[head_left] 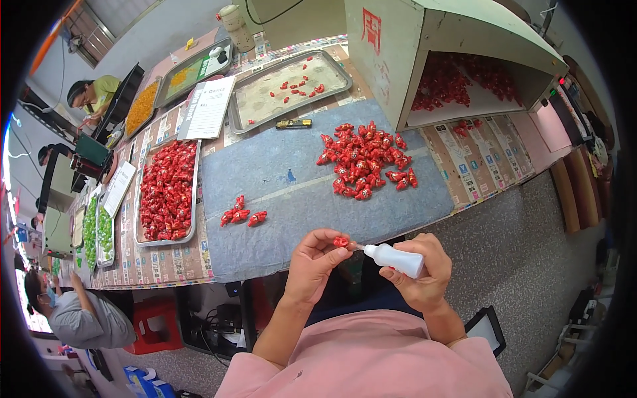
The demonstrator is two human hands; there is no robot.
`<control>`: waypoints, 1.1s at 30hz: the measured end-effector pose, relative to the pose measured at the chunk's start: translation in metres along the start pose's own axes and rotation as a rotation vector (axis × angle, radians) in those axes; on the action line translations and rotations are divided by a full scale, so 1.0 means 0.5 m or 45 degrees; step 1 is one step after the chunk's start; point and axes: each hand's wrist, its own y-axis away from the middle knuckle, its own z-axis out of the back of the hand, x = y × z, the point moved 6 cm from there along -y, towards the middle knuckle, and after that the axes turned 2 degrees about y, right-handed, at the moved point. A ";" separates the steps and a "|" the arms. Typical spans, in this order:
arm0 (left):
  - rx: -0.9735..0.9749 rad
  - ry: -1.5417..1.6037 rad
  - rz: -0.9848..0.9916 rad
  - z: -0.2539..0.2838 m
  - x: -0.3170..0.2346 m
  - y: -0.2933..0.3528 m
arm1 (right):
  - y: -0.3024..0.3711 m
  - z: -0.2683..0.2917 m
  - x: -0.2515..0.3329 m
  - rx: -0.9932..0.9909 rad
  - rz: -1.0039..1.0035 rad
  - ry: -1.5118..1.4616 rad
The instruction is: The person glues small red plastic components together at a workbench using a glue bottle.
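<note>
In the head view, the left hand (310, 266) pinches one small red piece (341, 243) between thumb and fingers, just above the near edge of the surface (424, 223). The right hand (424, 270) grips a white squeeze bottle (402, 261), its thin nozzle pointing at that piece; whether they touch is too small to tell.

The work looks to be partway through. A large loose pile (361, 159) of red pieces lies on the blue-grey cloth (265, 176), with a small group (237, 213) well apart to its left. Which of the two is finished and which is waiting cannot be told. Many more fill the tray (169, 242) at the left, so much may be left.

As for writing, a red, brush-like character marks the side of the pale cabinet (391, 66). The white sheet (209, 109) carries dark print and ruled lines, and the dark, yellow-marked stick (293, 124) has small lettering. No label shows on the bottle.
</note>
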 end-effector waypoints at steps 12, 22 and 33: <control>0.000 -0.045 0.019 0.003 0.005 0.001 | 0.006 -0.003 -0.009 0.013 -0.034 -0.015; -0.020 -0.061 0.011 0.004 0.007 0.002 | 0.010 0.001 -0.003 -0.008 -0.021 0.019; 0.013 -0.073 -0.007 -0.002 0.007 0.003 | 0.008 0.008 0.013 0.045 -0.005 0.001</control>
